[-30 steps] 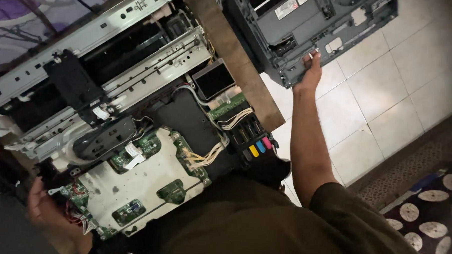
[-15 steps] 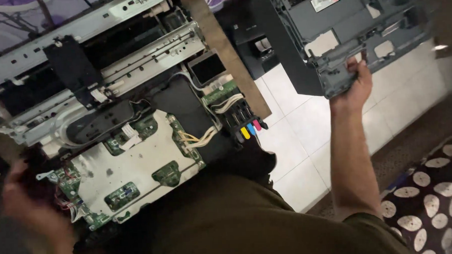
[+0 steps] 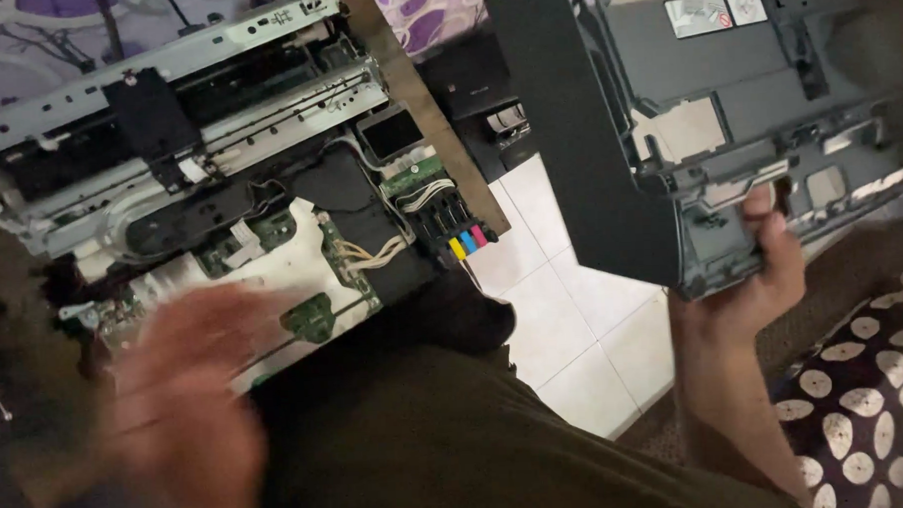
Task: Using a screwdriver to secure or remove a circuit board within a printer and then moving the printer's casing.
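My right hand grips the lower edge of a large dark grey plastic printer casing, held up in the air at the right above the floor. My left hand is blurred at the lower left, fingers apart and holding nothing, just in front of the opened printer chassis. The chassis lies on a wooden table and shows metal rails, green circuit boards, a white metal plate, cable bundles and coloured ink cartridges.
White floor tiles lie between the table and the casing. A dark cushion with pale oval spots sits at the lower right. My olive-clad lap fills the bottom centre. Purple patterned cloth lies behind the table.
My right hand has lifted the grey casing up off the floor and brought it closer. My left hand has moved right, away from the chassis's left edge, and is blurred in motion.
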